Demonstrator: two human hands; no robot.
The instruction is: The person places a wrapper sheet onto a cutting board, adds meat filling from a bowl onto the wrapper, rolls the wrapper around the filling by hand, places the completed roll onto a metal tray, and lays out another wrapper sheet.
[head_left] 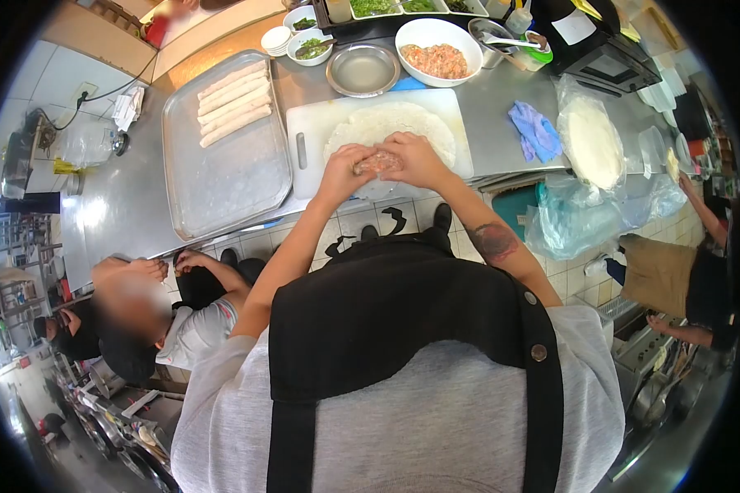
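A pinkish lump of minced meat filling (pixel 379 163) lies between my two hands at the near edge of a thin round white wrapper sheet (pixel 390 123). My left hand (pixel 347 171) presses on its left end with curled fingers. From the other side, my right hand (pixel 417 161) closes on the right end. Under the sheet is a white cutting board (pixel 460 148) with a handle slot. Beyond the board stands a white bowl (pixel 403 37) of the same mince, beside a round metal dish (pixel 363 71). The fingertips partly cover the filling.
Left of the board, a metal tray (pixel 222 193) carries several pale rolls (pixel 234 103). A blue-purple cloth (pixel 535 131) and bagged white sheets (pixel 590 140) lie to the right. Small bowls of chopped greens (pixel 311 49) stand at the back. A seated person (pixel 197 324) is close on the left.
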